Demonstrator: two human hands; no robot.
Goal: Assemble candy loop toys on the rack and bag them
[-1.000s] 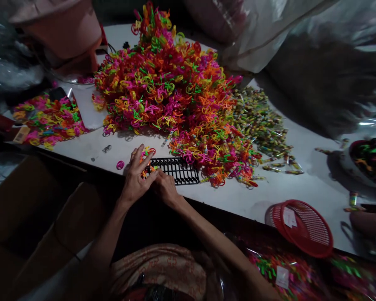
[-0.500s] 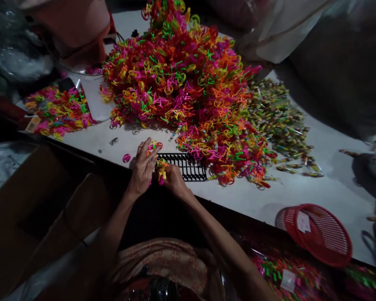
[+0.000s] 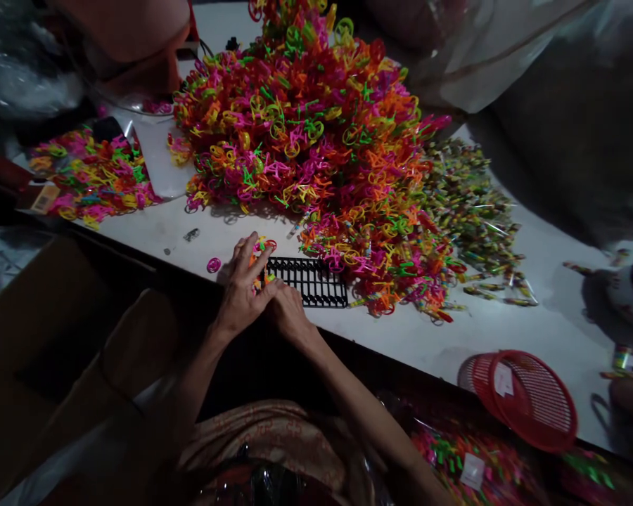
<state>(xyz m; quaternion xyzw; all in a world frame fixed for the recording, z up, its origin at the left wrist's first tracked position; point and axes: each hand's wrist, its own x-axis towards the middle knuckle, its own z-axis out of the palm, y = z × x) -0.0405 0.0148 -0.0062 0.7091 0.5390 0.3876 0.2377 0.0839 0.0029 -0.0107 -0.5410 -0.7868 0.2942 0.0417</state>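
Observation:
A black slotted rack (image 3: 316, 282) lies along the table's front edge. My left hand (image 3: 241, 299) is over its left end, fingers stretched forward and resting beside small bright plastic pieces (image 3: 260, 246), red, green and orange. Its thumb reaches across to my right hand (image 3: 290, 309), which is curled closed at the rack's front edge. A small yellow-green plastic piece (image 3: 269, 279) shows at the right hand's fingertips, mostly covered by both hands. A pink plastic ring (image 3: 214, 265) lies on the table left of the left hand.
A large heap of coloured plastic pieces (image 3: 306, 154) rises behind the rack. Right of it lie many small wrapped sticks (image 3: 469, 204). A red mesh basket (image 3: 527, 400) tilts at the front edge. Another bag of pieces (image 3: 100, 176) lies left. At far right stands a white container (image 3: 625, 292).
My right hand has turned and lowered against the rack, so the yellow piece with a pink end, visible before, is now mostly hidden. My left thumb has moved across towards it.

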